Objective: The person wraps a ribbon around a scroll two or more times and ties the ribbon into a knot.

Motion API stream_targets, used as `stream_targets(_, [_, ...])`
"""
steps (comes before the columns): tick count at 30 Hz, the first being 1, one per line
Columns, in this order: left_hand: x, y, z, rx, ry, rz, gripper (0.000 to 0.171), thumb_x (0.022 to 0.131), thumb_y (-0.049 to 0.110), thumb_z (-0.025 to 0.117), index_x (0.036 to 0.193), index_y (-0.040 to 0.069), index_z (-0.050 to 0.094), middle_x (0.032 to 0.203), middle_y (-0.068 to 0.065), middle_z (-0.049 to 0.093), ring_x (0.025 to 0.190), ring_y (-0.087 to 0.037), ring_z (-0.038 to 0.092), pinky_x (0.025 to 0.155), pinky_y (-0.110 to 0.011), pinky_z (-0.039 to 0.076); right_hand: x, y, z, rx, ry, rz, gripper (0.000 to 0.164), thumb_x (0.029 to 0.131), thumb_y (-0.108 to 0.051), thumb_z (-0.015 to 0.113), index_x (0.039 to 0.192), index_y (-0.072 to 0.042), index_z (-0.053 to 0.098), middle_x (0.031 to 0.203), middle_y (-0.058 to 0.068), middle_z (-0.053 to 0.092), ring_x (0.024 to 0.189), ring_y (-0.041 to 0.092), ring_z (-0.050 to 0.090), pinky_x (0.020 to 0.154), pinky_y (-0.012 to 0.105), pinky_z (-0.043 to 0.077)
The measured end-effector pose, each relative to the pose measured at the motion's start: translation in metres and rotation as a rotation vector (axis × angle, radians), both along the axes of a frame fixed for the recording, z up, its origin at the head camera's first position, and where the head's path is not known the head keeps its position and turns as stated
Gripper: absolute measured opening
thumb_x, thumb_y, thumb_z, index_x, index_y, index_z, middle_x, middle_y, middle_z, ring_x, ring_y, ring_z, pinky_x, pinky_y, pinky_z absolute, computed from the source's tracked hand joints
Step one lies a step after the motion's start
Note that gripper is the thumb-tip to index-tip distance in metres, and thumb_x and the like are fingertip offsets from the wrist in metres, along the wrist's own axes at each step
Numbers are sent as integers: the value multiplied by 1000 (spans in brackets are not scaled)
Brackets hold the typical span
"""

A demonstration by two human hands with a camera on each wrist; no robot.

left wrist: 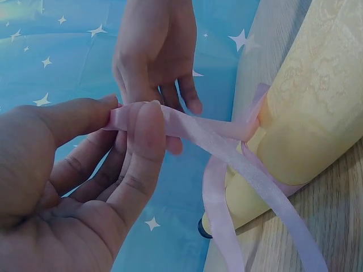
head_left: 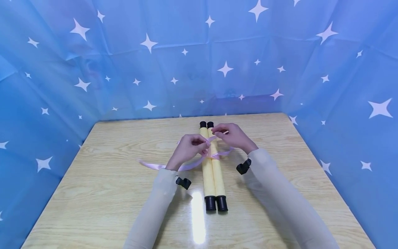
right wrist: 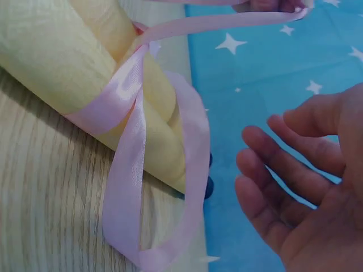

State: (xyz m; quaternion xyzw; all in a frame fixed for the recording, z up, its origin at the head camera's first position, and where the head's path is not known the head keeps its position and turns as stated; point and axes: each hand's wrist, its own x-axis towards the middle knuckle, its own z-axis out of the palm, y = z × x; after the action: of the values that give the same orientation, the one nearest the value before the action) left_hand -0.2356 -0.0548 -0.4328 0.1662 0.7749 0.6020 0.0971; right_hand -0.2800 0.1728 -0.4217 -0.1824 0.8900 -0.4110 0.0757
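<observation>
1. Two pale yellow rolls (head_left: 209, 180) lie side by side, lengthwise, on the wood-grain bench (head_left: 124, 145), with black caps (head_left: 210, 204) at both ends.
2. One pink ribbon (head_left: 188, 167) wraps around both rolls near their middle, crossing on top; one length trails leftward past the left wrist, and a loop bows out on the right side.
3. The left hand (head_left: 189, 148), above the rolls' left side, pinches a stretch of ribbon between thumb and forefinger.
4. The right hand (head_left: 231, 135) hovers above the rolls' right side, near the far caps; its fingers are spread and loosely bent, free of the ribbon.
5. Both arms wear pale sleeves (head_left: 152, 214), with a small black device (head_left: 183, 183) at each wrist.
6. Blue cloth (head_left: 192, 62) printed with white stars hangs behind the bench and along its sides.
</observation>
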Motion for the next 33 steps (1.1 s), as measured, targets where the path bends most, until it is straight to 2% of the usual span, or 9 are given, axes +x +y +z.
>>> stream_targets(6, [-1, -1, 0, 30, -14, 28, 10, 98, 13, 70, 99, 4, 75, 87, -18, 75, 71, -25, 73, 78, -49, 63, 16, 2, 6, -32, 16, -13, 25, 103, -25, 62, 125, -19, 71, 122, 2, 72, 106, 26, 69, 91, 41, 57])
stream_targets(10, [-2, 0, -1, 67, -37, 39, 10, 99, 11, 69, 99, 3, 75, 87, -16, 75, 74, -22, 74, 80, -49, 63, 30, -1, 8, -62, 46, -2, 26, 100, -25, 66, 124, -16, 71, 112, 2, 73, 101, 21, 68, 90, 39, 57])
stream_targets(15, [-1, 1, -2, 100, -71, 53, 10, 98, 14, 70, 99, 5, 75, 90, -12, 77, 77, -20, 75, 84, -50, 62, 45, -9, 5, -86, 81, 6, 32, 92, -33, 78, 120, -19, 72, 108, 0, 74, 97, 18, 66, 87, 38, 56])
stream_targets(19, [0, 2, -2, 63, -71, 57, 13, 98, 20, 72, 99, 8, 76, 89, -8, 77, 77, -19, 75, 85, -48, 62, 53, -18, 1, -94, 129, -21, 34, 85, -40, 84, 112, -22, 75, 102, 1, 75, 93, 18, 66, 81, 36, 56])
stream_targets(22, [1, 2, -2, 35, -72, 47, 16, 98, 25, 72, 99, 9, 77, 88, -7, 76, 77, -20, 75, 85, -46, 61, 56, -24, -1, -89, 160, -50, 27, 86, -39, 84, 106, -22, 76, 95, -2, 75, 87, 15, 66, 76, 34, 57])
stream_targets(26, [0, 1, -2, 60, -81, 5, 19, 99, 25, 70, 99, 6, 76, 87, -10, 77, 77, -22, 76, 87, -54, 60, 58, -29, -4, -80, 212, -78, 16, 91, -28, 79, 104, -18, 78, 87, -4, 75, 81, 11, 67, 74, 30, 57])
stream_targets(28, [0, 1, -1, 82, -79, -17, 21, 100, 23, 69, 100, 4, 76, 88, -13, 77, 77, -21, 76, 87, -59, 59, 58, -29, -4, -82, 232, -91, 13, 93, -25, 77, 103, -17, 79, 88, -4, 77, 80, 11, 67, 72, 29, 56])
stream_targets(33, [-2, 1, 0, 114, -91, -36, 21, 101, 20, 67, 103, 1, 75, 90, -16, 77, 77, -19, 76, 88, -61, 58, 57, -27, -3, -80, 258, -108, 9, 94, -25, 76, 99, -19, 81, 90, -3, 79, 76, 13, 69, 63, 26, 54])
